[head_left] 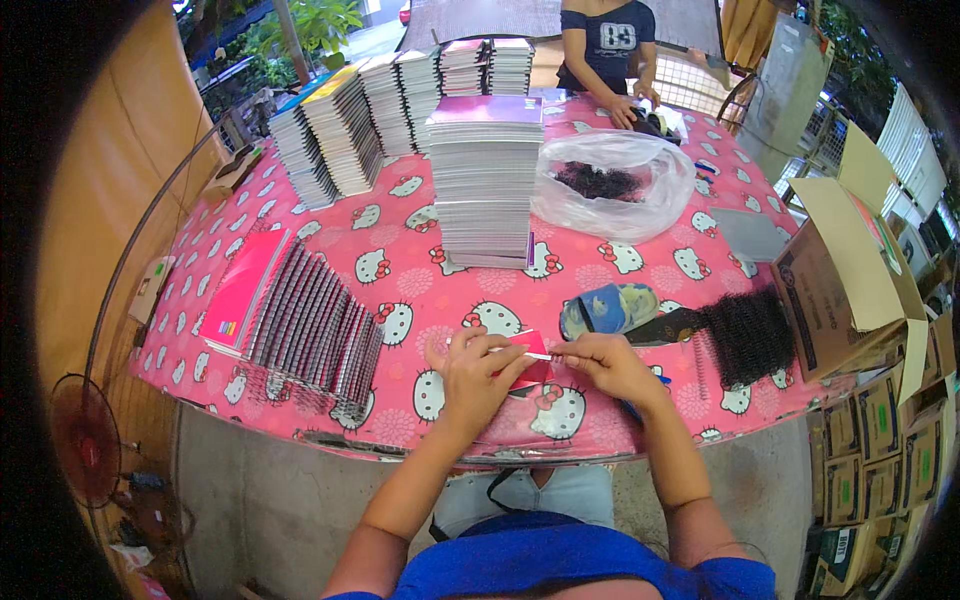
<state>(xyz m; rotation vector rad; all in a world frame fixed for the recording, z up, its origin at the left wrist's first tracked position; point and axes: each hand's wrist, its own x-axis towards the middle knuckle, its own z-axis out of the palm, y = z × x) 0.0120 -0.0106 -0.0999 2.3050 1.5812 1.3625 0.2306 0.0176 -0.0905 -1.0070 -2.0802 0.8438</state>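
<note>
At the near edge of the table, a small red-pink notebook or booklet point(538, 372) with a white edge lies between my hands, partly covered by fingers. My left hand point(478, 375) is closed over its left side, thumb and fingers pressing on it. My right hand point(608, 362) makes a pinch at its right edge; whatever sits between those fingertips is too small to make out. Just beyond the right hand lies a blue and yellowish slipper-shaped thing point(610, 308). A bundle of black spiral binding coils point(748, 338) rests to the right.
Pink-covered spiral notebooks point(300, 320) are piled at left. A tall purple-topped stack point(487, 185) stands mid-table, with more notebook stacks point(340, 130) behind. A plastic bag point(615, 215) holds black coils. An open cardboard box point(835, 285) stands right. Another person point(610, 60) works across the table.
</note>
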